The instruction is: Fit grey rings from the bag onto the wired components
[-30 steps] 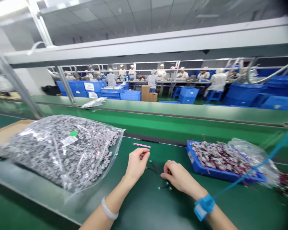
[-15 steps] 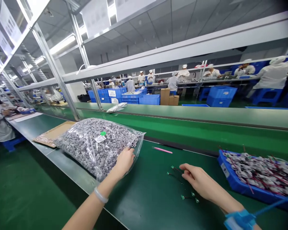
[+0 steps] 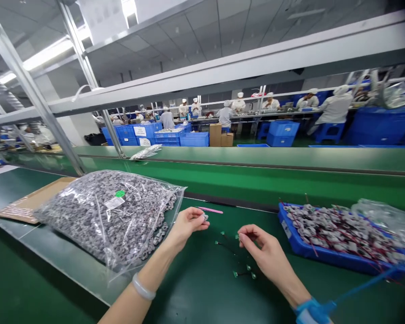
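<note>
My left hand (image 3: 186, 227) pinches a small greyish-white plastic part (image 3: 205, 217) between thumb and fingertips. It is just right of a large clear bag (image 3: 111, 216) full of similar grey parts. My right hand (image 3: 261, 247) is closed at the fingertips on a small green circuit board (image 3: 237, 236); any wires on it are hidden. Several more little green boards (image 3: 235, 273) with thin dark wires lie on the green bench between and below my hands. Behind them are pink tweezers (image 3: 212, 210).
At right, a blue tray (image 3: 290, 234) is heaped with pale parts on red and black wires, with clear plastic (image 3: 388, 216) behind it. A cardboard tray (image 3: 37, 198) lies far left. A blue strap (image 3: 312, 310) with a cord circles my right wrist. Co-workers sit beyond the shelf rail.
My left hand has come out of the bag with a grey part and moved right. My right hand has lifted a green board. The view has swung right.
</note>
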Demonstrator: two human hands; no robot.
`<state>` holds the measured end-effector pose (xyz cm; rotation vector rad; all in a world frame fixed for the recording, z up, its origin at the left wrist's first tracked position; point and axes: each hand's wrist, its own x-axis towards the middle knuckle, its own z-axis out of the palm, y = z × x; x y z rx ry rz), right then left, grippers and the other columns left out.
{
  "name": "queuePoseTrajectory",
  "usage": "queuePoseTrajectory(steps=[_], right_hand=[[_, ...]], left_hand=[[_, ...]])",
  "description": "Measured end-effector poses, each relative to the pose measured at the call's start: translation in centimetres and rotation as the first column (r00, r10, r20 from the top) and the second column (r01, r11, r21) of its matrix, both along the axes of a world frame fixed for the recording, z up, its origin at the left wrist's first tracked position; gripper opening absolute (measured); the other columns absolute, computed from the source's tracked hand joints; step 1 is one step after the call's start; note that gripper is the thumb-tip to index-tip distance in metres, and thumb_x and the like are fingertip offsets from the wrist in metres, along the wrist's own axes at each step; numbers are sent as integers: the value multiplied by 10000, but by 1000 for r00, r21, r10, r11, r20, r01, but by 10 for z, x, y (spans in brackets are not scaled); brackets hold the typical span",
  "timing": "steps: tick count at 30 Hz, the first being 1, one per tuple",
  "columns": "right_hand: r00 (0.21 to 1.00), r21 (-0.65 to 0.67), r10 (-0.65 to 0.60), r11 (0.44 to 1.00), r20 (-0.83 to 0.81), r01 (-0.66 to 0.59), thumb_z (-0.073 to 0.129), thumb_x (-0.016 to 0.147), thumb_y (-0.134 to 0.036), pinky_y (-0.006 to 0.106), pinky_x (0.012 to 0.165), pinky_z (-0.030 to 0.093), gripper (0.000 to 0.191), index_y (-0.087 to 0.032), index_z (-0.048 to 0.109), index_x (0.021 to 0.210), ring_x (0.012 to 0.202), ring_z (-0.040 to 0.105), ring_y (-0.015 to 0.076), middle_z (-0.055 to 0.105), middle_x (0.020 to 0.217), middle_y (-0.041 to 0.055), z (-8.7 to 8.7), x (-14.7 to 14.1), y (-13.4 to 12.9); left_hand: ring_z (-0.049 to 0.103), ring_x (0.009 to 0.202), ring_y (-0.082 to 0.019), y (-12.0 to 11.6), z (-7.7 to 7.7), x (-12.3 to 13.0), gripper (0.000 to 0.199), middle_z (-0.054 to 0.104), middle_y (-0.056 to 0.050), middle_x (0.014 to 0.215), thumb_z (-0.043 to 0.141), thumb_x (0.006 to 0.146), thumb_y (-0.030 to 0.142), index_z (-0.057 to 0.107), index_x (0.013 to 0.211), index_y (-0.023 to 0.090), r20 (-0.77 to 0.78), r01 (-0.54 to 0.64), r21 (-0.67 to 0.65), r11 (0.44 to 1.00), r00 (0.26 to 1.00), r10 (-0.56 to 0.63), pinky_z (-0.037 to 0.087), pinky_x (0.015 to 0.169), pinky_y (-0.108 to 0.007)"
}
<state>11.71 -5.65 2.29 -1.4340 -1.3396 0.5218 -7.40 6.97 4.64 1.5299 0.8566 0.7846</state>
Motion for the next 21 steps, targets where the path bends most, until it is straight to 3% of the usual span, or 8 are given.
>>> queuePoseTrajectory(steps=[3, 6, 11, 21], right_hand=[[996, 29, -7, 1000, -91, 10, 538, 864, -365, 266, 649, 447, 196, -187, 586, 800, 661, 557, 156, 582, 689, 10, -1, 2, 0], [997, 91, 10, 996, -75, -3, 543, 873, -329, 264, 664, 442, 168, -188, 588, 793, 688, 552, 155, 577, 722, 11, -1, 4, 1], [998, 210, 39, 976, 56, -50, 514, 909, -254, 264, 711, 427, 153, -195, 587, 789, 765, 547, 156, 564, 809, 22, 0, 1, 3], [986, 208, -9, 978, 166, -26, 486, 930, -247, 290, 714, 421, 149, -200, 565, 812, 773, 539, 173, 560, 813, 36, -4, -3, 5]], left_hand=[[652, 690, -147, -15, -8, 34, 415, 660, -54, 776, 840, 588, 365, 607, 820, 112, 295, 136, -276, 952, 954, -51, 531, 719, -278], [619, 651, -117, -27, -15, 53, 453, 665, -60, 750, 866, 544, 378, 661, 826, 88, 351, 214, -357, 909, 933, -82, 507, 699, -252], [612, 645, -121, -35, -17, 52, 403, 672, -74, 733, 837, 598, 368, 701, 834, 72, 338, 255, -398, 881, 934, -118, 503, 696, -260], [622, 632, -146, -39, -15, 48, 428, 667, -69, 701, 831, 567, 417, 709, 800, 80, 268, 204, -370, 906, 957, -106, 517, 683, -290]])
